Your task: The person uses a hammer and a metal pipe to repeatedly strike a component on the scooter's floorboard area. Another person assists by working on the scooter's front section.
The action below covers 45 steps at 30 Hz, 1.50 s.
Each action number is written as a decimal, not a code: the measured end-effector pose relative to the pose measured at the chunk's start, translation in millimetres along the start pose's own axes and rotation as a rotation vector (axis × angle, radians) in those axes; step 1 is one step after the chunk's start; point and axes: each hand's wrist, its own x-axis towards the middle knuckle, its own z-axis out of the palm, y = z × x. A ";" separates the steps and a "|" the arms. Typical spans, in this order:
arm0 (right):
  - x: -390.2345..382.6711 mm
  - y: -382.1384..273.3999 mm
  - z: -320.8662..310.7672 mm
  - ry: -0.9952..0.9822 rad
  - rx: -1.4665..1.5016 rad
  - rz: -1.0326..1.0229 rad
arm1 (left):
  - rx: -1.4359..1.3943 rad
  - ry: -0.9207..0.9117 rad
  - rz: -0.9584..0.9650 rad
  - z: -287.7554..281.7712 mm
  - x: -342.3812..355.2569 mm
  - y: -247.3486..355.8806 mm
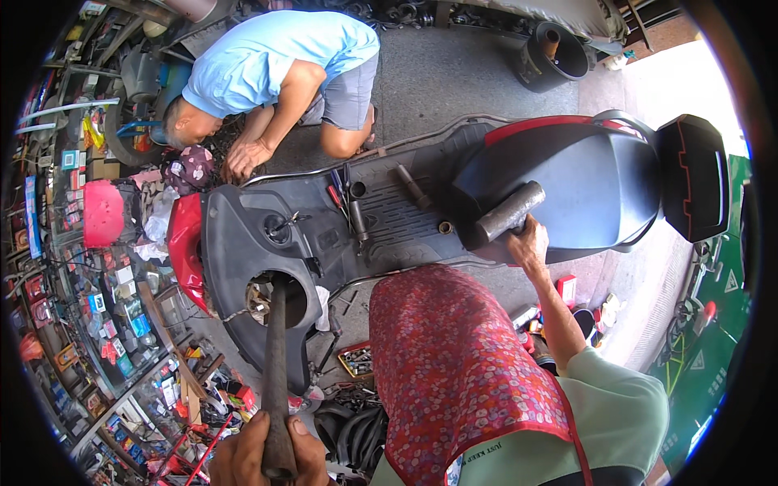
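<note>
Grey concrete floor [454, 77] w/ scooter [389, 211], black bucket [551, 53], small parts tray [356, 360].

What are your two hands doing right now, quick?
Left hand: closed around the long dark bar.
Right hand: closed on the grey metal cylinder, beside the scooter seat.

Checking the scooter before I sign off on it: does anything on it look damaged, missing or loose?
Yes. The scooter has a gaping hole in its dark front panel, with a long metal bar, gripped by the hands, driven into it. Loose metal tubes and tools lie scattered on the footboard.
</note>
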 end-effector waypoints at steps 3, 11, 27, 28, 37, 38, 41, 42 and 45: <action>2.2 7.2 1.9 -0.026 -0.040 0.012 | 0.002 -0.024 -0.041 1.1 -1.7 0.1; 1.3 11.7 4.3 -0.029 -0.054 0.015 | -0.039 -0.178 -0.012 -1.0 -2.6 3.2; 1.4 6.3 2.0 -0.036 -0.028 0.027 | -0.009 -0.244 0.058 -0.5 -0.3 6.1; 1.2 6.7 2.1 -0.031 -0.035 0.020 | -0.011 -0.237 0.063 0.4 -1.3 5.6; 0.4 7.5 2.2 -0.027 -0.027 0.005 | -0.044 -0.141 0.057 11.0 -6.7 1.3; 1.3 7.9 2.2 -0.033 -0.034 -0.002 | -0.044 -0.140 0.054 11.3 -6.8 0.7; 3.8 8.0 1.9 -0.049 -0.056 -0.021 | -0.033 -0.207 0.060 9.2 -6.8 -0.2; 2.4 9.4 3.3 -0.043 -0.053 -0.011 | -0.033 -0.203 -0.036 12.9 -11.3 -1.2; 2.0 12.2 6.4 -0.026 -0.036 0.004 | -0.059 -0.193 -0.290 25.6 -35.6 -5.6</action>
